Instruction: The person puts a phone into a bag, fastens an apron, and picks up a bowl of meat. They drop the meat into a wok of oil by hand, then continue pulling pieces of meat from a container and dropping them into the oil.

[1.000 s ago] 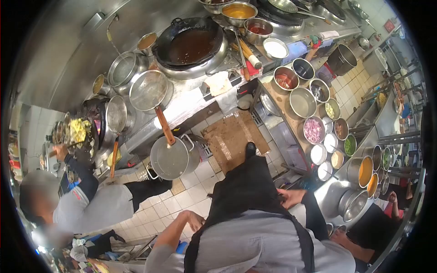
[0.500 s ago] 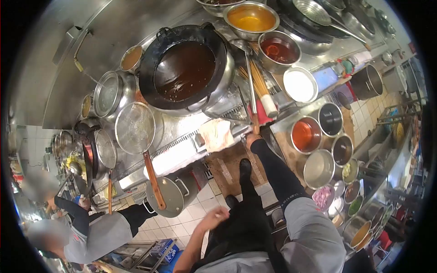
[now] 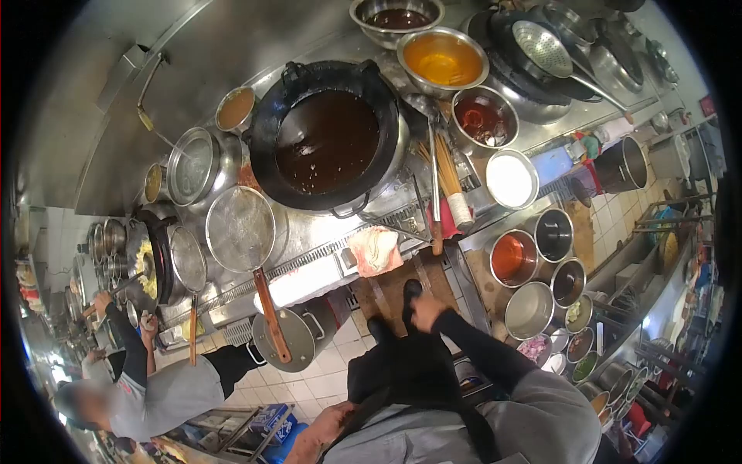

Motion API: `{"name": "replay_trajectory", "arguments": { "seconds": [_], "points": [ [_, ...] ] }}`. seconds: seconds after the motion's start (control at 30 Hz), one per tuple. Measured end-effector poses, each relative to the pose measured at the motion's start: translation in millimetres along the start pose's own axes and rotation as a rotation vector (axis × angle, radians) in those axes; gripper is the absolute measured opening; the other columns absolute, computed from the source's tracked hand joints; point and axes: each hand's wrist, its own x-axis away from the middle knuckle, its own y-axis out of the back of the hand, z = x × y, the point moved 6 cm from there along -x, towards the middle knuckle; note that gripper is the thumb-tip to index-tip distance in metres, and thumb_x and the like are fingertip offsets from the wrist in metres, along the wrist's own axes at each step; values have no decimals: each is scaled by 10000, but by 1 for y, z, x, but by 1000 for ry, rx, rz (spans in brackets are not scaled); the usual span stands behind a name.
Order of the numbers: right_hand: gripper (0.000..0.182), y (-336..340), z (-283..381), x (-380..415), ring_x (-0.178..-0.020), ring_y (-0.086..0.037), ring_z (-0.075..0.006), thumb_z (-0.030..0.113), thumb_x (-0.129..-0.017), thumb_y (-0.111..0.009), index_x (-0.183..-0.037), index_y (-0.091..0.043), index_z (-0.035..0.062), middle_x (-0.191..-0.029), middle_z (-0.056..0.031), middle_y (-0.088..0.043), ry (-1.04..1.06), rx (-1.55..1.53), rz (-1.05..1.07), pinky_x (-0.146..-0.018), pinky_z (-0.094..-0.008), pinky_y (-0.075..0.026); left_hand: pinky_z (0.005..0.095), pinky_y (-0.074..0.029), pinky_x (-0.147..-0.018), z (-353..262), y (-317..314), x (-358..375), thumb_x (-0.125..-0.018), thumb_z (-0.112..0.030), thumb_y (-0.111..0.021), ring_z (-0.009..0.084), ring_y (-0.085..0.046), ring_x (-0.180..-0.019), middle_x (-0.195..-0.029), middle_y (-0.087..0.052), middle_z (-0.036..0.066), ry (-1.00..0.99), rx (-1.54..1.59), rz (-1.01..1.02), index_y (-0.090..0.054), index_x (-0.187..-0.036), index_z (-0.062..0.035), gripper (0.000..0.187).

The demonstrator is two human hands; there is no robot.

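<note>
Above the dark apron, my right hand point(image 3: 427, 312) is held out with its fingers loosely bent and nothing in it. The wooden-ended handle of a ladle point(image 3: 434, 166) is the nearest tool, lying apart from my hand beside a bundle of thin sticks point(image 3: 447, 174). Low in the view, my left hand point(image 3: 331, 421) is against the front of my apron, its fingers mostly hidden. A large black wok point(image 3: 263, 147) of dark liquid stands on the stove. Left of it, a round mesh strainer point(image 3: 240, 228) rests with its wooden handle over the counter edge.
A folded cloth point(image 3: 374, 250) lies on the counter edge. Metal bowls of orange point(image 3: 442, 59) and red liquid point(image 3: 485, 117) stand behind. Several pots, one with red sauce point(image 3: 513, 258), are at the right. A co-worker point(image 3: 174, 394) stirs at another wok on the left.
My right hand has let go of the ladle handle and come back towards my body. My left hand has moved down against the apron. The view has shifted slightly.
</note>
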Motion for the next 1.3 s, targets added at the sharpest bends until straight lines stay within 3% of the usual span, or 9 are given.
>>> {"name": "replay_trajectory", "arguments": {
  "seconds": [0.03, 0.1, 0.17, 0.33, 0.43, 0.77, 0.93, 1.07, 1.3],
  "points": [
    [486, -21, 20, 33, -1008, -730, -382, 332, -872, -746, -1243, -704, 21, -1069, -226, -735, 311, -116, 111, -890, -462, -577, 409, -528, -1015, -3, 5, 4, -975, -41, -538, 390, -656, -1190, -1288, -672, 208, -21, -74, -8, -614, -1359, -63, 392],
    [421, 8, 76, 117, -1059, -732, -301, 367, -972, -708, -1251, -728, 53, -1168, -165, -762, 427, -552, 387, -929, -392, -560, 442, -543, -967, 42, 1, -7, -958, -39, -502, 410, -659, -1166, -1276, -672, 215, -130, -215, -153, -619, -1327, -68, 388],
    [335, -9, 72, 155, -1109, -708, -284, 233, -1034, -640, -1321, -695, 68, -1228, -127, -745, 566, -531, 304, -966, -379, -543, 454, -546, -946, 31, 15, -17, -958, -33, -484, 415, -660, -1156, -1277, -669, 217, -73, -316, -190, -623, -1308, -69, 379],
    [271, 8, 52, 254, -1000, -705, -320, 201, -1016, -651, -1237, -719, 61, -1078, -142, -717, 305, -558, -64, -915, -407, -551, 444, -528, -912, -5, 55, -33, -957, -109, -559, 415, -650, -1072, -1108, -649, 192, -366, -436, -251, -646, -1212, -52, 275],
    [273, -22, 58, 306, -982, -704, -323, 224, -1004, -668, -1212, -717, 54, -1061, -158, -713, -67, -679, -164, -894, -409, -552, 399, -519, -932, -22, 72, -32, -963, -130, -568, 403, -641, -1101, -1132, -652, 200, -431, -367, 2, -655, -1193, -48, 259],
    [501, -167, 142, 395, -1131, -692, -400, 55, -891, -616, -1391, -653, 51, -1203, -221, -732, -522, -622, -602, -990, -440, -547, 364, -518, -915, -40, 44, -93, -965, -121, -621, 297, -661, -1046, -1107, -683, 125, -303, -587, 371, -659, -1197, -58, 244],
    [193, -210, 169, 415, -971, -700, -422, 168, -932, -663, -1031, -609, 12, -924, -239, -714, -1023, -789, -877, -821, -513, -536, 356, -519, -908, -55, 7, -102, -958, -119, -639, 275, -658, -1037, -1098, -684, 114, -307, -701, 516, -659, -1195, -52, 246],
    [193, -226, 182, 419, -979, -683, -412, 201, -925, -705, -995, -695, 22, -977, -220, -689, -927, -639, -1232, -832, -515, -539, 349, -520, -903, -62, -12, -105, -953, -117, -654, 257, -655, -1031, -1091, -685, 106, -293, -756, 575, -658, -1192, -47, 249],
    [238, -262, 166, 439, -971, -719, -337, 187, -966, -707, -1094, -734, -13, -961, -200, -738, -725, -1104, -1079, -866, -393, -552, 338, -522, -894, -73, -36, -109, -944, -113, -681, 225, -651, -1019, -1079, -686, 91, -264, -818, 594, -658, -1189, -39, 257]
  ]
}}
